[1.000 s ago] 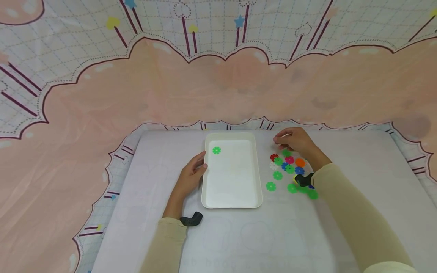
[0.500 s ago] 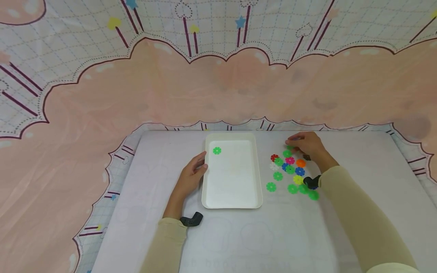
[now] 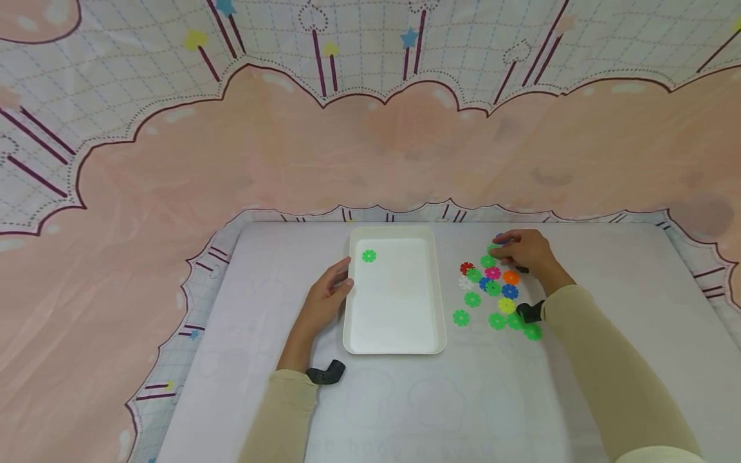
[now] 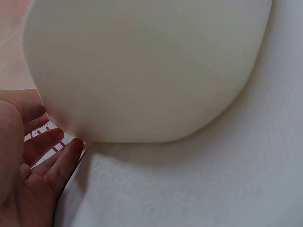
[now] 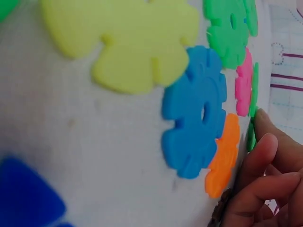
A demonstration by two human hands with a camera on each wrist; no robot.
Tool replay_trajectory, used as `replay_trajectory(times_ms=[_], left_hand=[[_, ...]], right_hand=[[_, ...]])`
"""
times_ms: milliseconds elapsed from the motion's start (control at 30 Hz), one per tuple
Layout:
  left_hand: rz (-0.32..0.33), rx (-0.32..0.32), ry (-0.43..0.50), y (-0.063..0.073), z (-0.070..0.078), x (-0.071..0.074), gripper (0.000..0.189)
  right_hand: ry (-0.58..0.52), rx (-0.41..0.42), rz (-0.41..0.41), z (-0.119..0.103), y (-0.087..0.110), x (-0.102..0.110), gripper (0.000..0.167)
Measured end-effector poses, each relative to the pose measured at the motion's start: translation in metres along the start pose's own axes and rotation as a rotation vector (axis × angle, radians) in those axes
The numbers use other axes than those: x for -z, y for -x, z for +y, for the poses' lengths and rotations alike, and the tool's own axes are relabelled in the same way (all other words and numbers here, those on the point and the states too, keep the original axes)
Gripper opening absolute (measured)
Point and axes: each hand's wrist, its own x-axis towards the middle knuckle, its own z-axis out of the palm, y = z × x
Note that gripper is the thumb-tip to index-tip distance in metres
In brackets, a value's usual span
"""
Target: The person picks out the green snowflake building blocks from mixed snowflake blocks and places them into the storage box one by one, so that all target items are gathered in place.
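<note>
My left hand rests at the left rim of a white rectangular tray, fingertips against its edge. The left wrist view shows the fingers loosely bent beside the tray's corner. Inside the tray lies one green notched plastic disc. To the right, my right hand reaches down at the far end of a scatter of such discs. Its thumb and forefinger stand apart around a green disc; a fingertip touches a green disc in the right wrist view. A blue disc shows just behind the fingers.
Loose discs lie right of the tray: a red one, a pink one, an orange one, a yellow one, several green and blue. A small dark scalloped piece lies under the right hand. Patterned cloth hangs behind the table.
My right hand has moved right and toward me, from beyond the scatter down onto a green disc. The left hand and tray have stayed in place.
</note>
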Motion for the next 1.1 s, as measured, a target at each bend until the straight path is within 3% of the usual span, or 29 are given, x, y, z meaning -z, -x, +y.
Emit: replay_trajectory(times_ms=[667,1100], left_hand=[[0.008,0.004,-0.001,0.0006,-0.0004,-0.0014,0.052],[0.004,-0.006,0.006,-0.0001,-0.0007,-0.0006,0.052]], right_hand=[[-0.014,-0.016,0.003,-0.0010,0.0028,-0.0021,0.047],[-0.048,0.055,-0.027,0.0038,0.0033,0.0045,0.047]])
